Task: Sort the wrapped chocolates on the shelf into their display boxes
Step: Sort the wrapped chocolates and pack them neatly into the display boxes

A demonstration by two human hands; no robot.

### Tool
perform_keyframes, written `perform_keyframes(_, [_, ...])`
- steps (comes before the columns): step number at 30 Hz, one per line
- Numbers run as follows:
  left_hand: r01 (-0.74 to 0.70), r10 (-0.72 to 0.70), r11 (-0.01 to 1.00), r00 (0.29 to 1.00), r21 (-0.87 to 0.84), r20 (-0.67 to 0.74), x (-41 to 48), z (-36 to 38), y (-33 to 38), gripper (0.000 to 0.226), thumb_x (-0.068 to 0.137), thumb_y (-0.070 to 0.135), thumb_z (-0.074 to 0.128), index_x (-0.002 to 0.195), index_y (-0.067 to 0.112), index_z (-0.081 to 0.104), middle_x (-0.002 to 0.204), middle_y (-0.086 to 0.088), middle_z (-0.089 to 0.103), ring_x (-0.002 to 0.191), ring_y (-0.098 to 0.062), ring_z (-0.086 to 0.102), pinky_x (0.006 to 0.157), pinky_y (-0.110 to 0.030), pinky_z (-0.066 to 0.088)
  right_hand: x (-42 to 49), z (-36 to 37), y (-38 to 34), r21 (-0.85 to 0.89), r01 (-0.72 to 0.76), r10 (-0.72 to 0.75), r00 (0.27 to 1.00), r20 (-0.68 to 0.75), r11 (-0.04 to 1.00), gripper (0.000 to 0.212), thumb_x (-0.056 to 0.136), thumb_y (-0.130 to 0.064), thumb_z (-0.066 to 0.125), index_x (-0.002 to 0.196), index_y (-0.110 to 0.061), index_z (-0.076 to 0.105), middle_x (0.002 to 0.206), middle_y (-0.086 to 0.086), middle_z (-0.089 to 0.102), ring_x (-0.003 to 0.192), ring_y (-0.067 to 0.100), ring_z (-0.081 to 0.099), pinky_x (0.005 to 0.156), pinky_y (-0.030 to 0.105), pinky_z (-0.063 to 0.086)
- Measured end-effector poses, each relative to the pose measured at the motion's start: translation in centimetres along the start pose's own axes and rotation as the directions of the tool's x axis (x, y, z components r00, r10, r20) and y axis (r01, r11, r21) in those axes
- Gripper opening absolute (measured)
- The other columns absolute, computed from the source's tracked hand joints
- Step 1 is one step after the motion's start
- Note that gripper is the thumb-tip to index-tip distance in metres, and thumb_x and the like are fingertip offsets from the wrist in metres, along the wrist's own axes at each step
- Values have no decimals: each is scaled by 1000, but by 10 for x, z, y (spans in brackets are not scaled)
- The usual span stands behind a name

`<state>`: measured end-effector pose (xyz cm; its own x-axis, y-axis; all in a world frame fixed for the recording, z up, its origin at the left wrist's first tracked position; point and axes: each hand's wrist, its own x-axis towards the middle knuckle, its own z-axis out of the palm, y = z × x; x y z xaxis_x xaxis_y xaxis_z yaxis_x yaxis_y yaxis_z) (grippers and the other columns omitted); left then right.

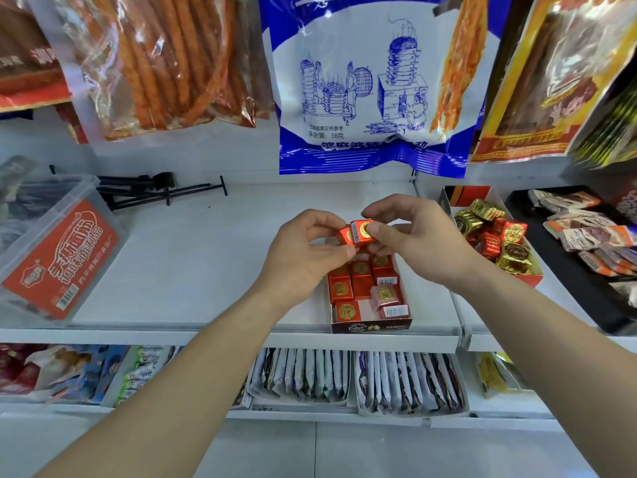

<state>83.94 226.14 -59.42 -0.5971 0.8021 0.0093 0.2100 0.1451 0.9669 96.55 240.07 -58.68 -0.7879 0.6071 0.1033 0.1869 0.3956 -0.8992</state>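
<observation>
The fingers of the right hand pinch one red chocolate; the left hand pinches a second red chocolate touching it. Both pieces hang directly above the far end of the red box on the shelf, so the coming move is straight down. An open slot there is probably hidden beneath the hands. The mixed box lies to the right, nearer the right hand.

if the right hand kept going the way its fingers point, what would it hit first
The right hand points leftward, so it would most likely meet the left hand first: both already pinch the red chocolates between them, above the display box. Depth is hard to judge.
</observation>
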Motion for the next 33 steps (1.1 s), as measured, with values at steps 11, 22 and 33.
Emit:
perform_keyframes(11, [-24,24,995,1000,99,0,-1,-3,2,40,76,17,83,111,29,67,106,8,69,94,-13,69,85,-39,60,-1,5,1,31,-11,9,998,66,999,14,90,-25,69,98,-13,69,87,7,74,75,21,74,76,42,62])
perform_keyframes(22, [-23,21,996,1000,83,16,3,-13,-3,38,73,13,85,105,27,71,98,9,73,86,-7,71,75,-22,58,2,13,-2,96,20,-25,999,48,995,14,86,-20,74,93,-8,70,83,7,73,72,22,74,73,42,62])
perform_keyframes(33, [6,-6,1000,1000,7,-20,12,-13,-8,29,77,11,82,95,32,73,98,10,75,96,-4,69,83,-25,56,8,16,-3,159,-29,14,995,96,987,19,91,-11,69,110,-13,70,108,1,71,86,20,75,75,36,62])
